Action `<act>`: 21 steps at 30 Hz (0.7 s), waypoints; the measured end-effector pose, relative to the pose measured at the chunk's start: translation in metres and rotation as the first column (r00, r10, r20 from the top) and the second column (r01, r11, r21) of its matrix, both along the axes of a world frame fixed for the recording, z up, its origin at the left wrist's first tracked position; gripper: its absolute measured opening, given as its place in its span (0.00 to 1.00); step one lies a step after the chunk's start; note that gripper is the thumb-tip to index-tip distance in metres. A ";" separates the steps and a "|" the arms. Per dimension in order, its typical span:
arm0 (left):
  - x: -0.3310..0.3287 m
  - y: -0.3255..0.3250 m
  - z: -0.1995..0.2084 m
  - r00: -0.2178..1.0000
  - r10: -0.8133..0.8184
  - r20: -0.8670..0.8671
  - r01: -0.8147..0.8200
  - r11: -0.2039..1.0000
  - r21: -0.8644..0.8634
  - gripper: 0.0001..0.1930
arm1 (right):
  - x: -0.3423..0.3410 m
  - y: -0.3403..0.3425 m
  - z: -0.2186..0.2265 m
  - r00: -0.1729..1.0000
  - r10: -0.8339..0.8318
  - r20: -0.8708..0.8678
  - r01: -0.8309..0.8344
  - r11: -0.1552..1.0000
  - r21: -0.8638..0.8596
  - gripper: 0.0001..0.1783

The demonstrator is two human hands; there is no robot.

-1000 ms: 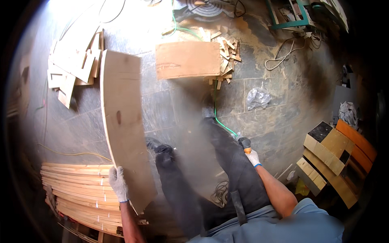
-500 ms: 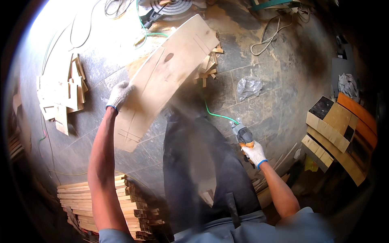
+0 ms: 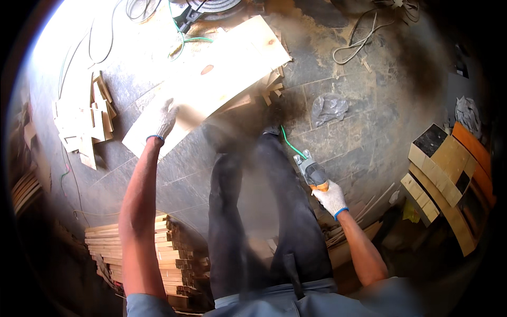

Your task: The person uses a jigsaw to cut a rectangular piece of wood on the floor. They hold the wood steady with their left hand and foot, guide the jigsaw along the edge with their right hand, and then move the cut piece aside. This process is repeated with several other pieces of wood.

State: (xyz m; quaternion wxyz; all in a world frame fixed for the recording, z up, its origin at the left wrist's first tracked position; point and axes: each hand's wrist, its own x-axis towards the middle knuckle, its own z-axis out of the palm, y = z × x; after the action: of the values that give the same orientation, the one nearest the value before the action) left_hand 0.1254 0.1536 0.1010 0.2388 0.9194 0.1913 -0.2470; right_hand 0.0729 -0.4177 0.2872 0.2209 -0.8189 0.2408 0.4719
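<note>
A wide pale wooden board with a dark knot slants from the far middle to the near left, washed out by bright light. My left hand, in a white glove with a blue cuff, lies over the board's near end. Its fingers are too blurred and washed out to tell whether they grip. In my right hand, gloved alike, is a grey and orange jigsaw with a forked metal front. The hand is closed round its body, to the right of my legs. A green cord runs from near its front.
Offcuts stick out under the board's far end. Scrap wood lies at left, stacked strips near left. A clear plastic bag is on the floor, wooden pieces at right, a round metal machine at the far edge.
The board has shifted leftward and changed its tilt, now much brighter; my left hand is farther in over its face. My right hand has barely moved with the jigsaw.
</note>
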 end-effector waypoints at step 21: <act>-0.168 -0.083 0.011 0.629 0.659 -0.413 -0.772 0.466 -0.431 0.22 | 0.182 0.003 -0.005 0.892 0.451 -0.007 -0.445 0.882 0.154 0.20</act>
State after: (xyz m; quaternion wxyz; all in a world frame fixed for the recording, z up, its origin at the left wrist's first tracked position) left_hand -0.0431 0.0705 0.1122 0.5649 0.6071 0.4979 -0.2538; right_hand 0.2548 -0.4145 0.2826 0.1609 -0.8235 0.0140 0.5439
